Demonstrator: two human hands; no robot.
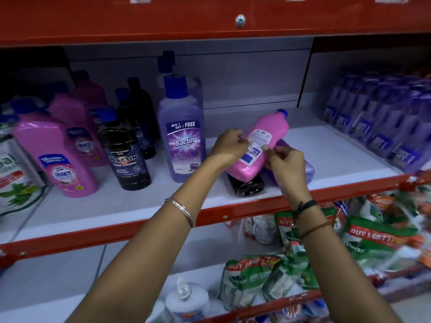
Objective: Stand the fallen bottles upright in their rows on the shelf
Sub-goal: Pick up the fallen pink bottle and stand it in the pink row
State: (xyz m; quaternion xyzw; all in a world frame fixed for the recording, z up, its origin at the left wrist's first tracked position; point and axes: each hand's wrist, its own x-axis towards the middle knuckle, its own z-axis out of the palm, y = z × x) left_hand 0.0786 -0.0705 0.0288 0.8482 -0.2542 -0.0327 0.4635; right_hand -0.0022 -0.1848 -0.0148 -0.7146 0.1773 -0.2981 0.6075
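A pink bottle (263,141) with a blue cap lies tilted, its cap pointing to the back right and its back label up. My left hand (229,144) grips its left side and my right hand (285,163) grips its right side. It rests on top of a fallen black bottle (248,186) and a fallen purple bottle (303,169), both lying near the front edge of the white shelf (130,203). To the left stand upright rows: pink bottles (58,155), black bottles (127,157) and purple Bactin bottles (182,129).
Shrink-wrapped packs of purple bottles (382,122) fill the shelf's right end. A red shelf edge (116,231) runs along the front and a red shelf (210,17) hangs overhead. Green refill pouches (326,252) crowd the lower shelf, and a green-and-white pouch (16,176) stands at far left.
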